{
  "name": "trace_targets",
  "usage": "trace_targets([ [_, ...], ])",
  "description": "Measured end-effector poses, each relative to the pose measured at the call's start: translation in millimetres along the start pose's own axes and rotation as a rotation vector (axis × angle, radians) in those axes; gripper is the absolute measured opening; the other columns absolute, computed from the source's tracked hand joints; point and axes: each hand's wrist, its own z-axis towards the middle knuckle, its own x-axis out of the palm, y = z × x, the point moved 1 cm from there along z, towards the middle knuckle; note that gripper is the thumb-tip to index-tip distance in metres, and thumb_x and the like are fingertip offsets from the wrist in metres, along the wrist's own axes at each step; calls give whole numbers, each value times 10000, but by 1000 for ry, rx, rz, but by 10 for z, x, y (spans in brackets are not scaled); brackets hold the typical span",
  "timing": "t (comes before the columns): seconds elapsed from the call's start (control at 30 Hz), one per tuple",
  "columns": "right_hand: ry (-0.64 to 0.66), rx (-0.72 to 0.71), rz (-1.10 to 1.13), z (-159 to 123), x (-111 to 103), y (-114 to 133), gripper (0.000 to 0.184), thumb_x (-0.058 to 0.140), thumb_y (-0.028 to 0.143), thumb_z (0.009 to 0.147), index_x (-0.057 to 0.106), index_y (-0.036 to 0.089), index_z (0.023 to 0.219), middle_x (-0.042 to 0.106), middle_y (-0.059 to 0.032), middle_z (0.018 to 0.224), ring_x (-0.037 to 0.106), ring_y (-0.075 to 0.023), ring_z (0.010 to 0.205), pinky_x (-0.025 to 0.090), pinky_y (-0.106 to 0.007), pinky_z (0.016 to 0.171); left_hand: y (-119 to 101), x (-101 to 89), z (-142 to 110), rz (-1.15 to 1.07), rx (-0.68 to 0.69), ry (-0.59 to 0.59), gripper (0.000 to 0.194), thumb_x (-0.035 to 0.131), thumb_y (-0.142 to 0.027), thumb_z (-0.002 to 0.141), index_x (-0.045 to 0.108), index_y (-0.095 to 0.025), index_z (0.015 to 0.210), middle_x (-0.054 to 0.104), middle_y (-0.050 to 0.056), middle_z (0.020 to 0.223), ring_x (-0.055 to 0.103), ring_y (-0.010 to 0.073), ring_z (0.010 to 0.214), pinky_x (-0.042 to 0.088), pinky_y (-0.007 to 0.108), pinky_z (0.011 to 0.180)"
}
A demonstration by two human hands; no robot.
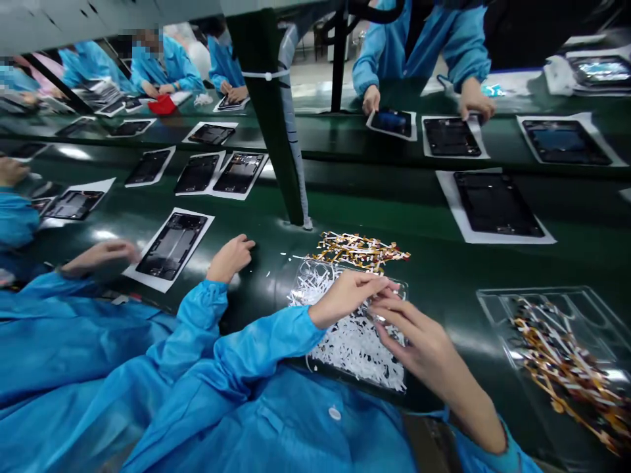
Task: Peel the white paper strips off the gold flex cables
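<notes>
My left hand (pixel 348 297) and my right hand (pixel 419 334) meet over a clear plastic tray (pixel 405 289) full of white paper-like strips (pixel 362 348). The fingertips of both hands are pinched close together. Whatever is between them is too small and too covered to name. Just beyond the tray lies a pile of orange-and-white flex cables (pixel 359 249). To the right, a second clear tray (pixel 497 302) holds more flex cables (pixel 566 361), tangled in a heap.
A green post (pixel 269 118) rises beyond the cable pile. Tablet housings on white sheets lie along the green bench, one (pixel 497 203) at right and another (pixel 172 246) at left, between a neighbour's hands (pixel 231 257). Across the bench, a co-worker's hands (pixel 476 102) touch more housings.
</notes>
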Motion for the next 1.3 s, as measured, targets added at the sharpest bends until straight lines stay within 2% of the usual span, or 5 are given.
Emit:
trace_targets([
  [0.2, -196, 471, 374, 146, 96, 8, 235, 653, 423, 961, 729, 237, 1081, 683, -79, 1048, 661, -215, 905, 559, -347, 765, -146, -62, -447, 258, 87, -28, 386, 614, -502, 975, 807, -171, 931, 804, 62, 901, 750, 207, 914, 576, 333, 892],
  [0.37, -106, 466, 559, 363, 195, 99, 213, 704, 427, 922, 756, 229, 861, 719, -64, 938, 672, -221, 889, 553, -317, 743, -84, -155, -649, 343, 44, -148, 251, 732, -416, 907, 792, -175, 945, 793, 35, 878, 737, 177, 832, 580, 283, 794],
  [0.5, -73, 506, 433, 358, 227, 186, 219, 688, 457, 924, 757, 255, 877, 750, -41, 909, 682, -210, 817, 550, -309, 732, -41, -273, -729, 227, 238, -392, 292, 831, -332, 829, 765, -166, 1060, 800, 71, 1019, 753, 186, 922, 606, 304, 874],
  [0.87, -198, 508, 244, 359, 312, 324, 174, 689, 501, 896, 758, 344, 866, 757, -29, 865, 703, -285, 736, 558, -419, 645, -91, -276, -768, 684, 568, -624, 138, 696, -300, 956, 784, -193, 963, 807, 48, 944, 757, 165, 877, 633, 315, 866],
  [1.3, -159, 379, 143, 445, 347, 511, 117, 618, 289, 991, 730, 259, 1006, 756, -55, 956, 702, -229, 833, 543, -366, 759, -95, -219, -711, 932, 638, -621, 68, 656, -167, 946, 715, -175, 977, 781, 40, 924, 727, 163, 848, 598, 315, 813],
])
